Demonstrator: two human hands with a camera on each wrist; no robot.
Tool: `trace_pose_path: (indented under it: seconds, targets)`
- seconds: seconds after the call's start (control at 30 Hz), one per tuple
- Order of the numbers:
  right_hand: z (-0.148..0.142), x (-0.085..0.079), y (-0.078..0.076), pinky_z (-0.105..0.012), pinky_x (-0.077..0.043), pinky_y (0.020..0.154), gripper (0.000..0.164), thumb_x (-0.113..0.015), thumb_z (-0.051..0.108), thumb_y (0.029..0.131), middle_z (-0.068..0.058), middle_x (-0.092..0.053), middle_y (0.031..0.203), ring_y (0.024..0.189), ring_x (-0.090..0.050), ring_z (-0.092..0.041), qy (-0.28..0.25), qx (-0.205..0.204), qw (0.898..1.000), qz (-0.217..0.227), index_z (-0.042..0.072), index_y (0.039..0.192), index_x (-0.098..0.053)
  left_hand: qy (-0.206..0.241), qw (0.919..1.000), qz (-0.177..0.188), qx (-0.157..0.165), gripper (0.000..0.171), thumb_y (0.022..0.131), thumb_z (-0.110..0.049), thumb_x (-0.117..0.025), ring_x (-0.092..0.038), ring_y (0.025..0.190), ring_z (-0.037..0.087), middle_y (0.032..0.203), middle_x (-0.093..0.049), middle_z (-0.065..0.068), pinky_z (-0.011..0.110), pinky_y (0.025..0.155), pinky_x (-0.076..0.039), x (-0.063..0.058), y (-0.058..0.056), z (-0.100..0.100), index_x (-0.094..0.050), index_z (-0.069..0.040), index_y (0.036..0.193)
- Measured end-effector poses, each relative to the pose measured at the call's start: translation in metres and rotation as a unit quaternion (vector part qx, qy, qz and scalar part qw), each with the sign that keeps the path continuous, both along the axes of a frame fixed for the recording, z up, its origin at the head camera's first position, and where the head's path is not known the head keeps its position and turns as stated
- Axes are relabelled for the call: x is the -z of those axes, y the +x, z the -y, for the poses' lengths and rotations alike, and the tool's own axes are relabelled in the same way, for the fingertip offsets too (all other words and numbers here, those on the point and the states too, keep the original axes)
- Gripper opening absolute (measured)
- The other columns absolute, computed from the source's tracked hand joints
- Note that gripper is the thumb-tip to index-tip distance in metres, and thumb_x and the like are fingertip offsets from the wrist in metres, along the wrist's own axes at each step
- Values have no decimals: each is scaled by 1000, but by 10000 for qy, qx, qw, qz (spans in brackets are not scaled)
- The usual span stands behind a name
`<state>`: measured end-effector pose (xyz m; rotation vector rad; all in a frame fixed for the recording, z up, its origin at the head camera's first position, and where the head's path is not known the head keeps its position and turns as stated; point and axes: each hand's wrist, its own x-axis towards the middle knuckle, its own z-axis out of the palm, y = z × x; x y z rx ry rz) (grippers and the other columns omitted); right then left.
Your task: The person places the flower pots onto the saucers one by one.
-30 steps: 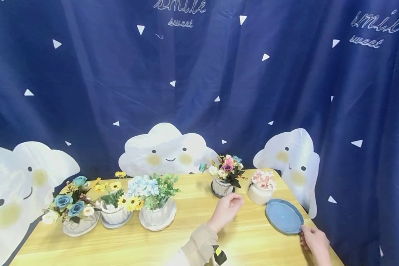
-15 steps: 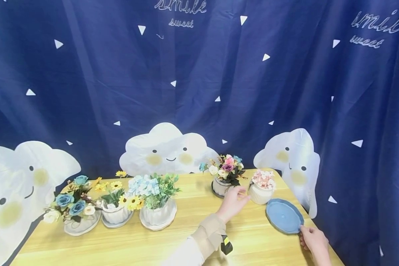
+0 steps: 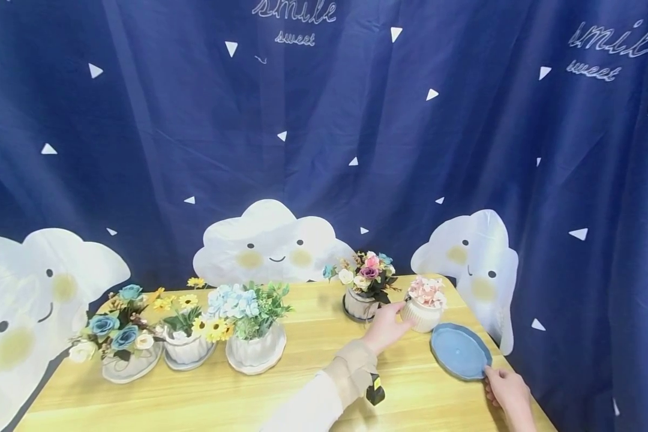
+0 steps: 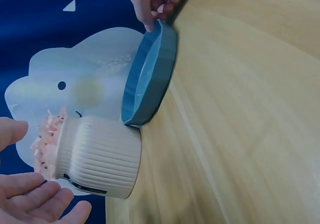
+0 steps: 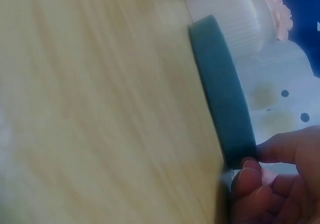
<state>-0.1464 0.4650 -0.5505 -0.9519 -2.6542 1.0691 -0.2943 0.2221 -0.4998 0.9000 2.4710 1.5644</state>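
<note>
A ribbed white pot of pink flowers (image 3: 423, 315) stands near the table's right back corner. My left hand (image 3: 387, 329) is at its left side; in the left wrist view, its spread thumb and fingers (image 4: 30, 196) are near the pot's flowery top, and I cannot tell whether they touch it. Just in front of the pot, to the right, lies a round blue saucer (image 3: 460, 353) with a low rim. My right hand (image 3: 509, 393) pinches the saucer's near right rim between thumb and fingers, plain in the right wrist view, where the saucer (image 5: 222, 92) appears edge-on.
Behind my left hand, a pot of mixed roses (image 3: 360, 303) sits on a dark saucer. Three more flower pots on saucers line the left side, the nearest with blue hydrangeas (image 3: 255, 348). A blue curtain (image 3: 302, 150) hangs behind the wooden table (image 3: 216, 396).
My left hand has moved right, away from the front of the rose pot to the side of the pink flower pot. The right hand keeps its pinch on the saucer, which has barely moved.
</note>
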Motion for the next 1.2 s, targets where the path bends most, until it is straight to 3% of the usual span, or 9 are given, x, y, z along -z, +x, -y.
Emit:
trace_pose_path:
  seconds: [0.33, 0.47, 0.53, 0.7, 0.93, 1.07, 1.2]
  targets:
    - [-2, 0, 1, -25, -46, 47, 41, -44, 29, 95, 5, -55, 52, 48, -53, -10, 23, -66, 10000, 54, 4, 67, -61, -98, 9999, -22, 55, 48, 85, -21, -72, -65, 113, 21, 121, -69, 10, 25, 99, -51, 8, -5, -18, -61, -5, 129]
    - [0, 2, 0, -25, -47, 48, 40, -45, 28, 95, 5, -56, 53, 49, -54, -10, -20, -95, 9999, 29, 3, 68, -60, -217, 9996, -179, -88, 44, 83, -22, -74, -68, 102, 18, 112, -72, 8, 23, 92, -53, 11, -9, -22, -64, -6, 123]
    - [0, 2, -1, -26, -47, 47, 40, -45, 28, 96, 5, -56, 54, 49, -54, -11, -46, -98, 9999, 8, 3, 68, -60, -239, 9995, -84, -166, 45, 81, -22, -76, -67, 99, 15, 110, -72, 7, 24, 91, -53, 13, -11, -25, -64, -6, 121]
    - [1, 0, 0, -26, -47, 48, 39, -44, 28, 94, 4, -55, 54, 50, -53, -11, -93, -38, 9999, 50, 5, 67, -58, -295, 9981, 374, -380, 60, 77, -24, -78, -64, 108, 18, 121, -66, 9, 31, 98, -52, 17, -12, -35, -57, -7, 131]
    - [-1, 2, 2, -26, -46, 49, 39, -42, 29, 93, 5, -55, 53, 50, -53, -11, -56, -98, 9999, 129, 7, 65, -57, -643, 9955, 281, -638, 76, 76, -27, -80, -60, 118, 25, 132, -60, 13, 34, 105, -49, 17, -8, -42, -48, -4, 140]
    - [-1, 1, 2, -25, -48, 48, 39, -42, 29, 93, 5, -55, 54, 50, -54, -11, -95, -105, 9999, 76, 6, 66, -58, -815, 9939, 180, -723, 81, 74, -28, -80, -58, 121, 25, 135, -57, 13, 32, 106, -47, 20, -12, -45, -45, -3, 142]
    - [0, -1, 1, -25, -48, 48, 38, -42, 29, 92, 4, -55, 54, 51, -54, -11, -142, -95, 9998, 47, 5, 66, -58, -895, 9924, 319, -778, 86, 72, -28, -79, -55, 126, 28, 141, -52, 15, 34, 108, -46, 24, -16, -51, -40, -2, 145]
